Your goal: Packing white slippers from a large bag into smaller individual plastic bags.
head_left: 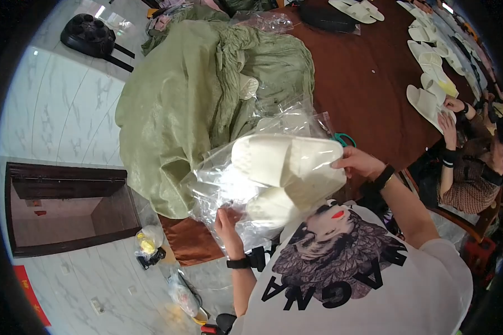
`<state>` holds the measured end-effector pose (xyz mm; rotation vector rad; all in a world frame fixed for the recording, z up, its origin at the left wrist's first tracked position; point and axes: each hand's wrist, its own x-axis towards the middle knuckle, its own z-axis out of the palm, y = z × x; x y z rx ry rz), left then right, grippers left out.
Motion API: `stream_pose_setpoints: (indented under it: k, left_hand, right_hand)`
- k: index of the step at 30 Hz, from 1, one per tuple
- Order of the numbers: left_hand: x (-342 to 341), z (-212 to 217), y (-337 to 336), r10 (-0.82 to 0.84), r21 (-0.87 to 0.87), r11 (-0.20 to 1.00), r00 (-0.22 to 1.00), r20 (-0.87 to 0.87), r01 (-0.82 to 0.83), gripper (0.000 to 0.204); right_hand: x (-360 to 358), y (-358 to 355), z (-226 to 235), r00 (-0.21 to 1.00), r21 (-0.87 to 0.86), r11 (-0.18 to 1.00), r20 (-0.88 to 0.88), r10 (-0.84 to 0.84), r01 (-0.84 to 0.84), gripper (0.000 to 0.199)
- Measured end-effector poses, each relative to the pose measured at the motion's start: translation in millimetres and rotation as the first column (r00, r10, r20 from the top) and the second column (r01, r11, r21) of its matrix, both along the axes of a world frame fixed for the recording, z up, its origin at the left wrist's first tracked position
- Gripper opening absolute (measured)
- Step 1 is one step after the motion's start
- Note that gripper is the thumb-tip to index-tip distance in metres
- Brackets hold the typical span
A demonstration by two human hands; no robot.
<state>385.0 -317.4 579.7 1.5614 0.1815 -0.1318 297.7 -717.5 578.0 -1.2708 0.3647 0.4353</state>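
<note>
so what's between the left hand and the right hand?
Head view: a pair of white slippers inside a clear plastic bag. The right hand grips the slippers' end; the left hand holds the bag's lower edge.

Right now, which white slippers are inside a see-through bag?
The pair of white slippers between the left hand and right hand, inside the clear plastic bag. The slippers across the table lie bare.

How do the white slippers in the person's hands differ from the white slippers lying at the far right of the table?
The held slippers are stacked as a pair, partly inside a clear plastic bag; the table slippers lie bare, spread on the brown table. The held pair is lifted by the left hand and right hand; another person's hand touches the table ones. All are white, open-toed.
</note>
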Motion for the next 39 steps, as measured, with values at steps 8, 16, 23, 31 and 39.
stream_pose_setpoints:
  k: [8, 16, 23, 31, 39]
  left_hand:
    - [-0.1, -38.6, 25.1, 0.076, 0.449, 0.890, 0.997, 0.012, -0.073, 0.036]
    - [7.1, -60.9, 24.1, 0.122, 0.659, 0.725, 0.980, 0.160, -0.198, 0.038]
    - [13.8, -55.5, -13.5, 0.032, 0.706, 0.697, 0.988, 0.151, -0.130, 0.034]
    - [35.9, -72.8, -21.5, -0.310, 0.716, 0.657, 0.781, 0.542, -0.236, 0.020]
    - [1.6, -78.9, 46.2, 0.191, 0.694, 0.606, 0.918, 0.349, -0.389, 0.018]
  right_hand:
    - [7.7, 21.1, 14.7, 0.988, 0.090, 0.985, -0.065, -0.140, 0.146, 0.020]
    - [-14.5, -23.5, 5.3, 0.988, -0.082, 0.988, -0.080, -0.134, 0.127, 0.020]
    - [-25.0, -73.7, 33.2, 0.991, -0.047, 0.992, -0.062, -0.120, 0.117, 0.026]
    - [-21.4, -73.1, 20.9, 0.979, 0.048, 0.978, -0.024, -0.204, 0.205, 0.029]
    - [5.5, -24.4, 20.2, 0.997, -0.151, 0.985, -0.033, 0.075, -0.079, 0.024]
